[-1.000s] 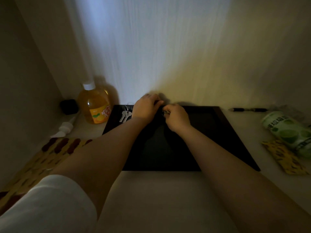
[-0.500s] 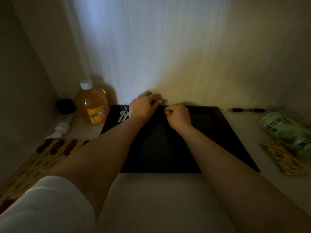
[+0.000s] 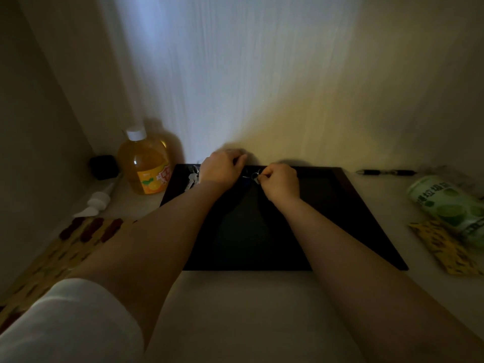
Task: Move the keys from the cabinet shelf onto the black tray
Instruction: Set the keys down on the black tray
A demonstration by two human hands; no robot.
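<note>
A black tray (image 3: 348, 205) lies flat on the dim cabinet shelf against the back wall. One bunch of silver keys (image 3: 193, 176) rests on the tray's far left corner, just left of my left wrist. My right hand (image 3: 281, 183) is over the tray's far edge, its fingers pinched on a second key ring (image 3: 254, 176) with small keys. My left hand (image 3: 222, 167) is curled at the tray's far edge beside it; whether it holds anything is hidden by the fingers.
An orange juice bottle (image 3: 146, 163) stands left of the tray, with a black cube (image 3: 103, 166) and a white tube (image 3: 99, 199) beside it. A patterned mat (image 3: 65, 247) lies front left. A black pen (image 3: 385, 172), a green can (image 3: 450, 205) and a yellow packet (image 3: 445, 247) sit right.
My right hand has shifted slightly right and lifted the key ring into view; my left hand has stayed at the tray's far edge.
</note>
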